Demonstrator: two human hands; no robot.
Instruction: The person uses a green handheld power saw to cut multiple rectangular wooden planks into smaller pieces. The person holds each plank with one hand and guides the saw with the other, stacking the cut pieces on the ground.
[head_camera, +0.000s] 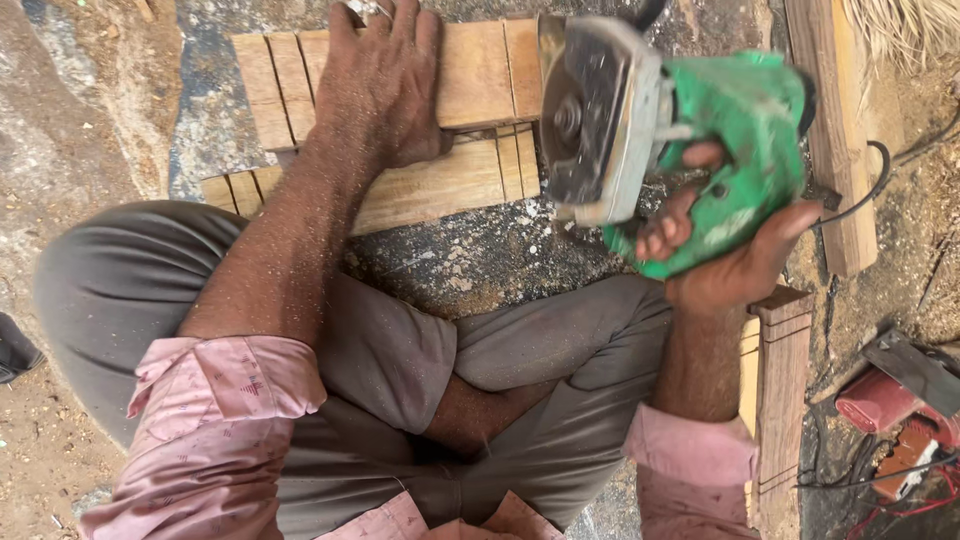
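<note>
Left hand (385, 85): flat and open, pressing the upper wooden plank (480, 75); fingertips cut off by the frame's top.
Right hand (725, 255): closed around the green circular saw (740, 150); palm hidden.
Saw: raised at the planks' right end; blade edge unclear.
Lower plank (430, 190): partly hidden by the forearm.

sleeves (225, 400) — pink, patterned, rolled | trousers (520, 380) — grey-brown | forearms sawdust-flecked
</note>
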